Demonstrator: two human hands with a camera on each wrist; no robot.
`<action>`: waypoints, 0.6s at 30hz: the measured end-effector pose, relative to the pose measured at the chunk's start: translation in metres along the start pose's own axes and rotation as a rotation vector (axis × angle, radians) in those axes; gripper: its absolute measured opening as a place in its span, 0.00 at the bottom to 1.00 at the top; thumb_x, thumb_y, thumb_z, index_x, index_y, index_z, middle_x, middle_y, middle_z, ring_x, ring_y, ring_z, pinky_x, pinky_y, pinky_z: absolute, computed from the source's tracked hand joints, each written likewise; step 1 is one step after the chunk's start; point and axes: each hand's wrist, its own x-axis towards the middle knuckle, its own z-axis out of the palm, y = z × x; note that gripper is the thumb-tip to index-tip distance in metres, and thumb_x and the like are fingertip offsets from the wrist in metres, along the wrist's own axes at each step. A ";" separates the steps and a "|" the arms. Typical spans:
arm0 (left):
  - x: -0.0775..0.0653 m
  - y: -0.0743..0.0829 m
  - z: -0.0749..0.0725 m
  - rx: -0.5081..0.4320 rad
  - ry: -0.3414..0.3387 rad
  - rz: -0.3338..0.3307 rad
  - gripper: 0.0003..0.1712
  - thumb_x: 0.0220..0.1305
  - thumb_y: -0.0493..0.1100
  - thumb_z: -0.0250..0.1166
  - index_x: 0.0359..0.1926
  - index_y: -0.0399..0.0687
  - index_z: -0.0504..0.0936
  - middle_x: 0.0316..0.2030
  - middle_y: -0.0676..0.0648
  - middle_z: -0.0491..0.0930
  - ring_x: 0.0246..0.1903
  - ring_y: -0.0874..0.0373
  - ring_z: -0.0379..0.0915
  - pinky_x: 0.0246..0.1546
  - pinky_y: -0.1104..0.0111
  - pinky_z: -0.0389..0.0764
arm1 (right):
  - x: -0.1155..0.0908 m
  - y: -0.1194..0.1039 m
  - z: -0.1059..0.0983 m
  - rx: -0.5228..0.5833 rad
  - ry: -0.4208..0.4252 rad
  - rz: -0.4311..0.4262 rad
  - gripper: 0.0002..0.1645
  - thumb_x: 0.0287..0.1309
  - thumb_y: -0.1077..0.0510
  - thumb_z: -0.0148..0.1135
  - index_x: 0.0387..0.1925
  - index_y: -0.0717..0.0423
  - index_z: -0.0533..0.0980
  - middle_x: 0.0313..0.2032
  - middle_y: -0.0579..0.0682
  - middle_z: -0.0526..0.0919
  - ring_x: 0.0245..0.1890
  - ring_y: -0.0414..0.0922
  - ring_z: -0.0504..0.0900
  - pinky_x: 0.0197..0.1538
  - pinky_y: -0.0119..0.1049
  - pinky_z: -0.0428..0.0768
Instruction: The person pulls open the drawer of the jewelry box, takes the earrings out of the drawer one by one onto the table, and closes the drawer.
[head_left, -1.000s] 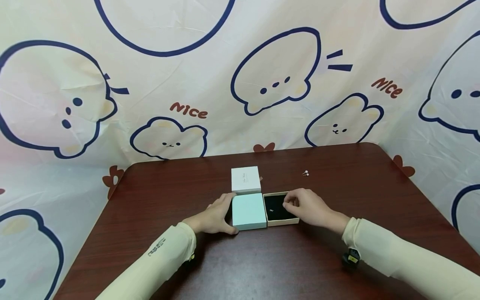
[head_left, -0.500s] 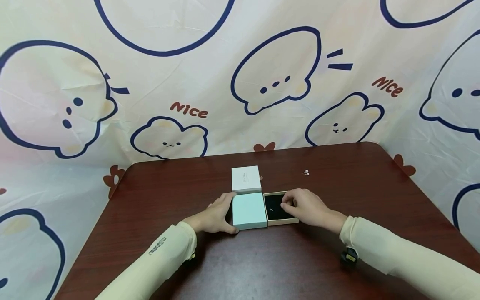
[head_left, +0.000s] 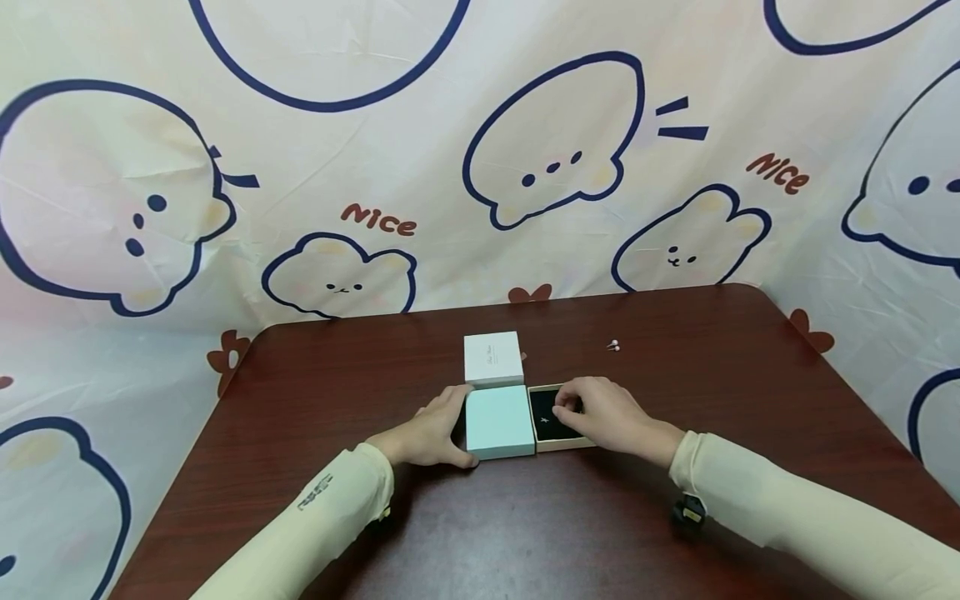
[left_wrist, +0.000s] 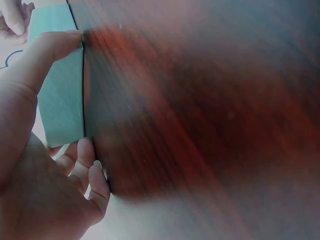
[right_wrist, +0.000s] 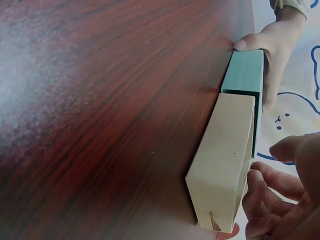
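My left hand (head_left: pixel 427 429) grips the left side of a closed teal box (head_left: pixel 500 422), thumb at its near corner and fingers along its far side. Against the box's right side stands an uncovered cream box (right_wrist: pixel 225 145) with a black pad (head_left: pixel 548 402). On the pad lies a tiny silvery piece of jewellery (head_left: pixel 544 420). My right hand (head_left: pixel 609 414) hovers over the right part of the pad, fingers bent. In the right wrist view its thumb (right_wrist: pixel 295 152) stands apart from the forefinger, with nothing seen between them.
A white box (head_left: pixel 492 357) with small print stands right behind the teal one. Two small pale stud earrings (head_left: pixel 613 346) lie farther back on the right. A patterned cloth (head_left: pixel 450 167) hangs behind the dark wooden table (head_left: pixel 360 358).
My right hand has slid left over the black pad, closer to the tiny jewellery piece. The left hand and the boxes have stayed put.
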 end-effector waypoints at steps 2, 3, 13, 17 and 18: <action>0.000 0.000 0.000 0.004 -0.002 -0.001 0.65 0.52 0.52 0.78 0.79 0.43 0.47 0.75 0.38 0.55 0.75 0.41 0.53 0.68 0.36 0.57 | 0.001 -0.001 0.001 -0.007 0.004 -0.003 0.04 0.63 0.55 0.66 0.33 0.48 0.84 0.27 0.39 0.81 0.25 0.34 0.73 0.30 0.31 0.73; 0.001 0.000 0.000 0.006 -0.002 -0.001 0.64 0.52 0.52 0.78 0.79 0.43 0.47 0.74 0.38 0.55 0.75 0.41 0.54 0.68 0.36 0.58 | 0.001 -0.002 0.001 -0.012 0.004 -0.004 0.04 0.63 0.55 0.66 0.33 0.48 0.84 0.27 0.39 0.81 0.25 0.34 0.73 0.30 0.31 0.73; 0.001 0.000 0.001 -0.004 0.010 0.003 0.65 0.50 0.53 0.79 0.78 0.41 0.47 0.73 0.37 0.56 0.74 0.41 0.54 0.67 0.34 0.57 | 0.004 -0.003 0.005 -0.027 -0.003 0.002 0.04 0.63 0.54 0.66 0.34 0.48 0.85 0.28 0.39 0.81 0.26 0.35 0.74 0.30 0.32 0.74; 0.001 0.000 0.000 -0.006 0.010 0.004 0.65 0.50 0.52 0.79 0.78 0.41 0.47 0.73 0.36 0.56 0.74 0.40 0.55 0.67 0.34 0.57 | 0.005 -0.004 0.007 -0.034 0.000 -0.006 0.04 0.63 0.54 0.67 0.34 0.48 0.84 0.28 0.39 0.81 0.26 0.34 0.74 0.29 0.31 0.73; 0.001 0.001 0.000 -0.006 0.011 0.004 0.65 0.50 0.52 0.79 0.78 0.40 0.48 0.73 0.37 0.56 0.74 0.40 0.55 0.67 0.34 0.57 | 0.005 -0.004 0.008 -0.038 0.000 -0.009 0.04 0.63 0.54 0.67 0.33 0.48 0.84 0.28 0.39 0.81 0.26 0.34 0.73 0.29 0.31 0.73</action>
